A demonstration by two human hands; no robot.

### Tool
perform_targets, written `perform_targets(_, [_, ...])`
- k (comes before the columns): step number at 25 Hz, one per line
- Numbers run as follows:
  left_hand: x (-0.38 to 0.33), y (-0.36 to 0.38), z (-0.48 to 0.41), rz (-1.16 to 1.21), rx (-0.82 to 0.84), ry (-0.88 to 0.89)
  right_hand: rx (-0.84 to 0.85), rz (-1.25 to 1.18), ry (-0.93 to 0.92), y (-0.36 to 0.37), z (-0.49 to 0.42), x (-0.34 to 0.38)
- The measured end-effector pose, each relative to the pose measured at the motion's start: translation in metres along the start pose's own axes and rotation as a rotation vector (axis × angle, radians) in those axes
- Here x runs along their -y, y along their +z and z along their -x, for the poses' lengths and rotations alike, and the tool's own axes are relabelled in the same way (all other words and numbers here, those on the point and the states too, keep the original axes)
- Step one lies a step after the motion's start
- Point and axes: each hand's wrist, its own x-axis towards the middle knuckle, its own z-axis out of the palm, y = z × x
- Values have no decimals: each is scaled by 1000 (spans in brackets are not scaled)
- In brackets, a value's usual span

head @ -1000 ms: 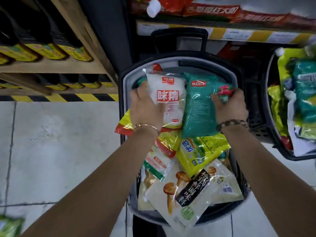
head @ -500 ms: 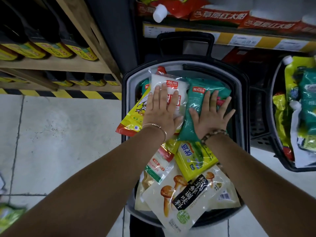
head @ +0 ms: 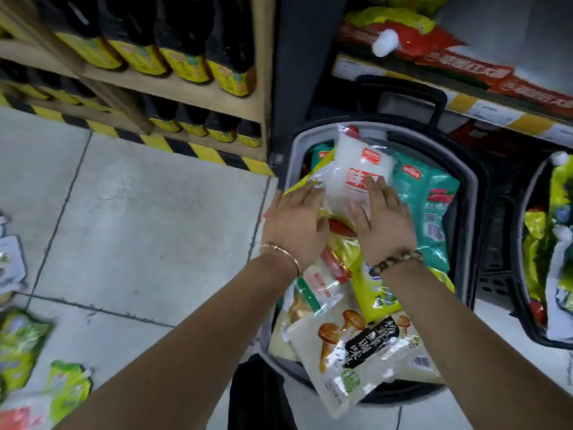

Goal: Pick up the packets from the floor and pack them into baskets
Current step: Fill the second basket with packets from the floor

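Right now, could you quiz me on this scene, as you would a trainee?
1. True or false: the left hand and the right hand are both open.
2. Where is the white packet? A) in the basket B) on a shelf C) in a box
3. In a few words: is any packet left to pick up?
Key: 1 true. 2 A. 3 Yes, green packets lie on the floor at lower left.

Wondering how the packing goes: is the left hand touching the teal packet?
Apart. The head view shows the white packet and the right hand between the left hand and the teal packet.
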Motion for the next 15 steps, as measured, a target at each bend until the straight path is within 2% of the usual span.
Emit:
perform_targets(3, [61, -29, 47, 157, -227, -143, -51, -18, -227, 7, 20, 70])
perform_targets(7, [157, -60, 126, 269, -344, -381, 29, -11, -420, 49, 53, 174])
perform_targets(15, [330, -78, 333, 444, -555, -818, 300, 8, -597, 169, 156, 357])
